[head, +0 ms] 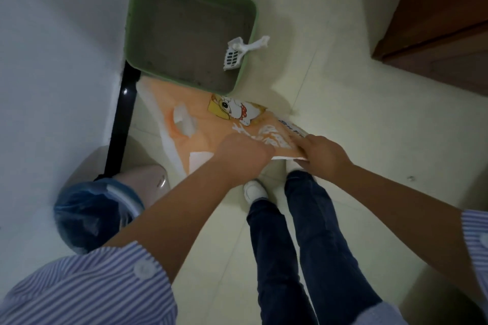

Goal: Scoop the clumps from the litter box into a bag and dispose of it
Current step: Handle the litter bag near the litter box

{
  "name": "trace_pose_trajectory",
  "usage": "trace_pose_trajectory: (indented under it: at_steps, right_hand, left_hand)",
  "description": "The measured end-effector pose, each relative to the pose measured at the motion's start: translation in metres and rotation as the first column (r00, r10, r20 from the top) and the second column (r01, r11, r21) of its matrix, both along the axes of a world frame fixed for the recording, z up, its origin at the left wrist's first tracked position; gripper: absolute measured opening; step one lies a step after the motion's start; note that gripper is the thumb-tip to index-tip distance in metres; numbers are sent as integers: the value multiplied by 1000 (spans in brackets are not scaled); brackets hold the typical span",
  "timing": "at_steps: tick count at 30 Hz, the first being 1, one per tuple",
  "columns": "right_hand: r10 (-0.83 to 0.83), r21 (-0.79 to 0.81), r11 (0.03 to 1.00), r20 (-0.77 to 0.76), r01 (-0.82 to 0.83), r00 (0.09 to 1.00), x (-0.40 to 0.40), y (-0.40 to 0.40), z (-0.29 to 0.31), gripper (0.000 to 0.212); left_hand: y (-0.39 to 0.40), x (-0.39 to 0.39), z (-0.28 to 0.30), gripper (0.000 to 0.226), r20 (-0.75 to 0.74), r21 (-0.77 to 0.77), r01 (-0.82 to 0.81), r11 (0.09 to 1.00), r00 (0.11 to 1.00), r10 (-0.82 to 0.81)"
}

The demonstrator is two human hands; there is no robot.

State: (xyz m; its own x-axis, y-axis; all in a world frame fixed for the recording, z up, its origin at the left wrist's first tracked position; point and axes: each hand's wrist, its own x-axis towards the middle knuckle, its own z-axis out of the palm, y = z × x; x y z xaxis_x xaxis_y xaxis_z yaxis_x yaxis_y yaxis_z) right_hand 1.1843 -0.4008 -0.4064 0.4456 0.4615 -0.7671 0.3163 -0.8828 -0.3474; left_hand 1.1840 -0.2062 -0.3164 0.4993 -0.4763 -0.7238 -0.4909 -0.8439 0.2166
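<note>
The green litter box [190,31] sits on the tiled floor [343,119] against the wall, grey litter inside. A white slotted scoop [237,51] rests on its right rim. The orange printed bag [211,129] lies just in front of the box. Left hand [244,152] and right hand [323,154] both grip its near edge, fingers curled. A blue-lined bin [89,215] stands at left.

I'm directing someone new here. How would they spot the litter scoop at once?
Find the green litter box against the white wall, filled with grey litter. At its near right corner lies the scoop, its handle sticking out over the rim onto the floor side. It is the only white slotted plastic piece there, untouched by either hand.
</note>
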Motion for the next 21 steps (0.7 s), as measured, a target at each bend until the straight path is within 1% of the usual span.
trace_pose_trajectory:
  at_steps: [1,3,4,5,7,9,11,12,14,16,19,21]
  right_hand:
    - [26,-65,998,18,-25,999,2,-4,5,47]
    - [75,-121,990,64,-67,995,6,-7,12,44]
    - [103,-146,985,72,-92,992,9,-6,17,44]
    - [129,-172,978,75,-114,989,12,-5,20,46]
    - [138,-212,970,86,-117,987,22,0,29,48]
    - [142,-229,966,95,-117,985,33,10,37,40]
    - [235,-223,951,68,-214,970,42,21,41,31]
    - [281,-216,940,51,-264,958,46,27,46,33]
    - [348,-191,922,21,-338,937,53,36,52,34]
    - [386,-172,909,8,-379,923,60,42,58,30]
    - [322,-159,933,-35,-323,946,69,49,73,30]
    - [251,-188,947,-78,-262,965,72,52,83,30]
  left_hand:
    - [0,2,12,22,79,-82,-1,997,997,7]
    - [8,9,33,37,195,-181,4,983,980,32]
    - [14,11,39,42,230,-206,-10,978,971,58]
    - [20,10,44,43,241,-210,-28,977,967,80]
    - [27,15,66,44,277,-213,-6,977,959,66]
    - [35,22,84,44,325,-227,27,973,945,49]
    - [43,31,94,43,368,-227,35,973,928,53]
    - [49,36,99,43,387,-226,36,973,920,56]
    - [65,46,106,43,408,-184,27,983,912,51]
    - [87,56,111,42,412,-100,22,995,911,21]
    - [120,71,117,36,421,9,94,996,903,-89]
    - [134,82,117,23,424,73,146,987,891,-164]
